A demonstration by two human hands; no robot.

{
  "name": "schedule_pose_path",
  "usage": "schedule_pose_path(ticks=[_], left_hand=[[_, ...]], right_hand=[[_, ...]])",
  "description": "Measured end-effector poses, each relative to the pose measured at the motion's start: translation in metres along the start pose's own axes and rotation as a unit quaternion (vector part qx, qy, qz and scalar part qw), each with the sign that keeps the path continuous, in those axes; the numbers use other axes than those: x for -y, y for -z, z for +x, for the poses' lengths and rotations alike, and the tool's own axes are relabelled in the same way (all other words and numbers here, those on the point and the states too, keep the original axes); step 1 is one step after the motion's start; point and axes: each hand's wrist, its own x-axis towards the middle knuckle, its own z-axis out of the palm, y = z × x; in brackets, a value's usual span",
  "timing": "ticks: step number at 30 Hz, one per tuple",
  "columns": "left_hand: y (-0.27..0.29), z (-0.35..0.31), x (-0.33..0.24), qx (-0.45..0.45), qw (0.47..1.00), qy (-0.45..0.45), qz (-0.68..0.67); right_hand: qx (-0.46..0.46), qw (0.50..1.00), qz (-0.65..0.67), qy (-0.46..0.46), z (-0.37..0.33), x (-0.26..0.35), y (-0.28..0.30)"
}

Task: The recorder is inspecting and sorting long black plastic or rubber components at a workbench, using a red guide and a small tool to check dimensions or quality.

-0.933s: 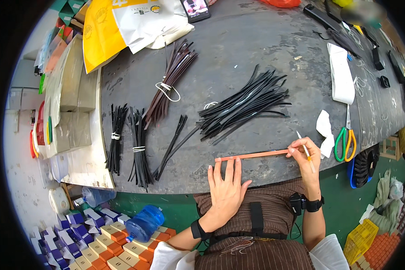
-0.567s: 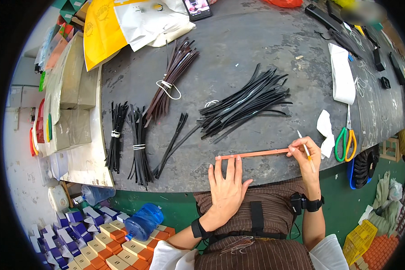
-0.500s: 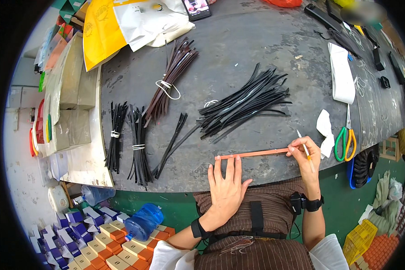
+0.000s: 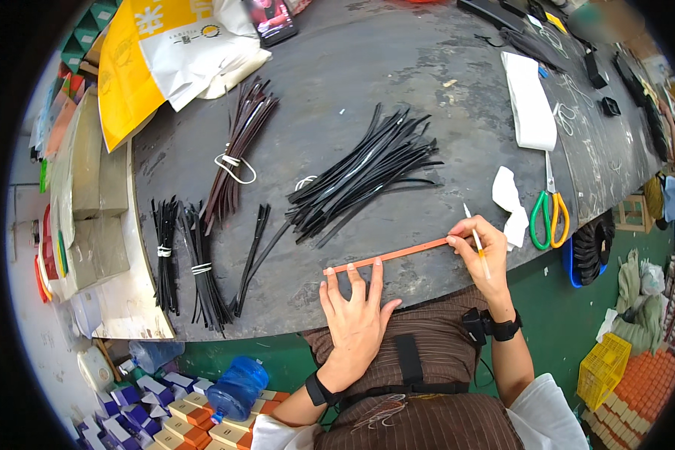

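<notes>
A narrow orange strip [image 4: 412, 250] lies slantwise near the table's front edge. My left hand [image 4: 355, 315] is open, with its spread fingertips resting on the strip's left part. The thumb is held away from it. At the strip's other end, my right hand [image 4: 481, 253] pinches the tip with thumb and forefinger. A slim white pen [image 4: 478, 244] with an orange-yellow section is also held in this hand, its thin tip pointing away from me. Beyond the strip lies a loose pile of black flat strips [image 4: 367, 176].
Tied black bundles [image 4: 205, 274] and a brown bundle [image 4: 236, 150] lie left. Scissors [image 4: 551, 202], crumpled white paper [image 4: 509, 202] and a white band [image 4: 529, 101] are right. A yellow-white bag [image 4: 172, 60] and a phone [image 4: 270, 21] sit at the back.
The whole view has shifted, so the table's things appear farther left. Both hands stay on the orange strip, and the pen remains in the right hand. The left fingers look slightly more spread.
</notes>
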Motion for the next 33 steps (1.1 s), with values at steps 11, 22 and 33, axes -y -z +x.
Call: schedule_pose_path(ticks=[11,22,33], left_hand=[[0.003,0.009,-0.013,0.019,0.999,0.003,0.044],[0.003,0.013,-0.019,0.03,0.997,0.007,0.069],[0.008,0.017,-0.022,0.036,0.996,0.014,0.081]], right_hand=[[-0.039,0.964,-0.205,0.167,0.0,0.007,-0.003],[-0.061,0.953,-0.205,0.215,-0.003,-0.003,-0.001],[-0.088,0.95,-0.203,0.221,-0.007,-0.01,0.003]])
